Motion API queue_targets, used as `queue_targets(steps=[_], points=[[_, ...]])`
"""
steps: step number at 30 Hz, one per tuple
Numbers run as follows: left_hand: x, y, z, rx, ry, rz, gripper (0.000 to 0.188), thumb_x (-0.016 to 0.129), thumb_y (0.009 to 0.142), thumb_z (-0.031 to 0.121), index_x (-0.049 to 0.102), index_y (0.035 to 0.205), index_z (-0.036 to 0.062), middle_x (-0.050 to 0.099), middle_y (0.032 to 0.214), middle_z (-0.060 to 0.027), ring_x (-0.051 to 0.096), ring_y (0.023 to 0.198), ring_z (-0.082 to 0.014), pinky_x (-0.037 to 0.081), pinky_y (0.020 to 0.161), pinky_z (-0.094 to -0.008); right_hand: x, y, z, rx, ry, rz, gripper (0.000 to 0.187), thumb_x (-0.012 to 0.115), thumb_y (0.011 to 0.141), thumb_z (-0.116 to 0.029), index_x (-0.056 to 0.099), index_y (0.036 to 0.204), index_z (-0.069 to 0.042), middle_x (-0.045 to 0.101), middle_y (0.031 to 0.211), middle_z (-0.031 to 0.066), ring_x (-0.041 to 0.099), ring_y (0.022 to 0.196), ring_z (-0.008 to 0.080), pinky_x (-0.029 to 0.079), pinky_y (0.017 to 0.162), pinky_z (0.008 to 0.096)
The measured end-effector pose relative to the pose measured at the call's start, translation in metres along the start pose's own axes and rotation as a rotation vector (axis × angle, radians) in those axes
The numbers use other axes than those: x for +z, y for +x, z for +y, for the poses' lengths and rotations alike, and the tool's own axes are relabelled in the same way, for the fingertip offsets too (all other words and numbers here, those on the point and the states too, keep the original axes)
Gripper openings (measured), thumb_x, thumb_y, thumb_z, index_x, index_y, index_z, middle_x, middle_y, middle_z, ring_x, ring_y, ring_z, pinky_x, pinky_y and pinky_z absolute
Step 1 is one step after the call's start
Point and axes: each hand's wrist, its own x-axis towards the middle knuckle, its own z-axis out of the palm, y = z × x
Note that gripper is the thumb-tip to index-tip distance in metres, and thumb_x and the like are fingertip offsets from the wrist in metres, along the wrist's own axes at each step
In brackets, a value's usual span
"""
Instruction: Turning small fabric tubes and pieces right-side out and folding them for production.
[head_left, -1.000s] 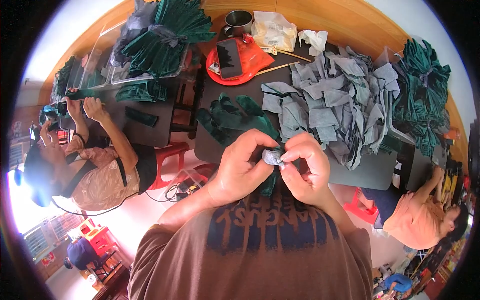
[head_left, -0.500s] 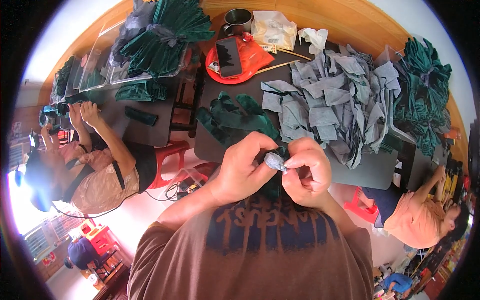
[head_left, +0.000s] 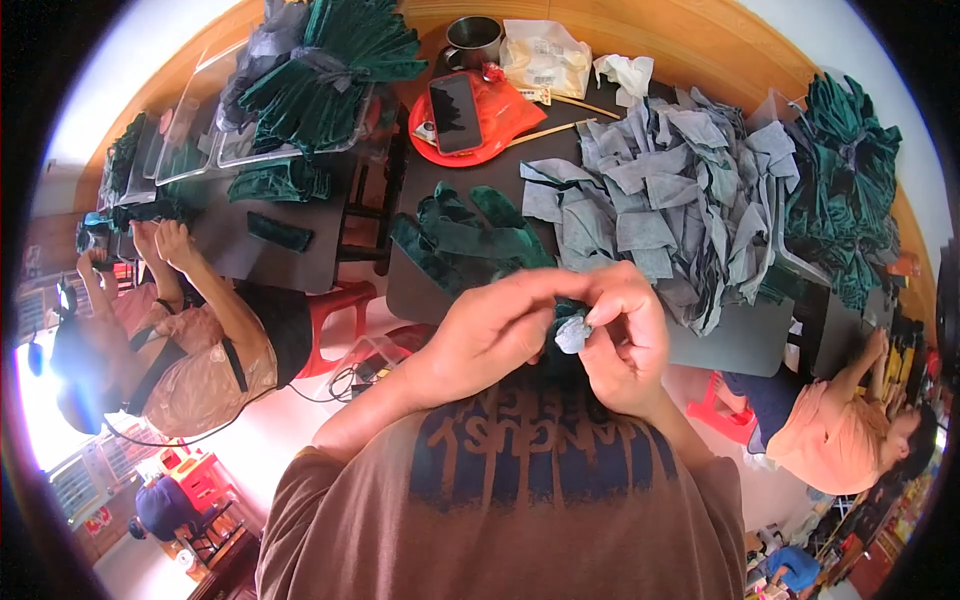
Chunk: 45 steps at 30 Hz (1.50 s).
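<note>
- Grey cloth has shifted right.
- Right hand pinches its edge.
- Left hand: I cannot tell its closure.
- Likely light, soft; I advise an edge hold.

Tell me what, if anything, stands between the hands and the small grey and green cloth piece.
Nothing visible does. The right hand pinches the cloth piece at its grey end; the left hand is close alongside, though whether it grips too is unclear.

Harsh white glare burns far left; straight edges bow.
</note>
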Motion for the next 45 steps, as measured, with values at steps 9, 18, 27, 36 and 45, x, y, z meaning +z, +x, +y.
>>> queue_targets(steps=[9,18,27,36,45], points=[[0.005,0.004,-0.012,0.442,0.466,0.176,0.032,0.055,0.069,-0.01,0.058,0.098,0.0042,0.057,0.075,-0.0098,0.059,0.067,-0.0252,0.046,0.058,-0.0311,0.001,-0.002,-0.008,0.304,0.249,-0.04,0.022,0.048,0.076,0.011,0.043,0.09,-0.006,0.042,0.091,0.006,0.04,0.076,0.0091,0.034,0.068,0.0201],[0.008,-0.003,-0.013,0.291,0.314,0.349,0.025,0.054,0.07,-0.006,0.059,0.092,0.0044,0.056,0.074,-0.0096,0.057,0.063,-0.0216,0.045,0.058,-0.0281,0.0,-0.003,-0.014,0.308,0.308,-0.082,0.028,0.052,0.075,0.009,0.045,0.099,-0.003,0.046,0.086,0.0033,0.044,0.073,0.0077,0.036,0.064,0.0197],[0.003,-0.002,-0.006,0.268,0.419,0.418,0.017,0.058,0.073,-0.002,0.054,0.088,0.0041,0.055,0.072,-0.007,0.056,0.06,-0.0188,0.044,0.054,-0.0279,0.006,0.006,-0.019,0.259,0.123,-0.133,0.054,0.069,0.076,-0.005,0.038,0.12,-0.002,0.053,0.092,0.0065,0.053,0.086,0.0129,0.044,0.077,0.0259],[-0.003,-0.006,-0.015,0.112,0.131,0.367,0.012,0.052,0.078,-0.002,0.053,0.089,0.0021,0.049,0.067,0.0007,0.046,0.058,-0.0046,0.038,0.051,-0.0205,-0.011,0.011,-0.022,0.276,-0.262,-0.129,0.023,0.051,0.079,0.0,0.056,0.102,0.0,0.059,0.084,0.0129,0.058,0.068,0.0253,0.045,0.064,0.0297],[-0.015,-0.003,-0.014,-0.11,-0.754,0.301,0.014,0.039,0.082,0.002,0.048,0.093,0.0043,0.04,0.052,0.0013,0.036,0.044,-0.0084,0.03,0.045,-0.0227,-0.034,0.008,-0.028,0.802,0.405,0.15,0.02,0.042,0.082,-0.009,0.057,0.091,0.001,0.056,0.071,0.0007,0.048,0.061,0.0045,0.039,0.057,0.0194]])
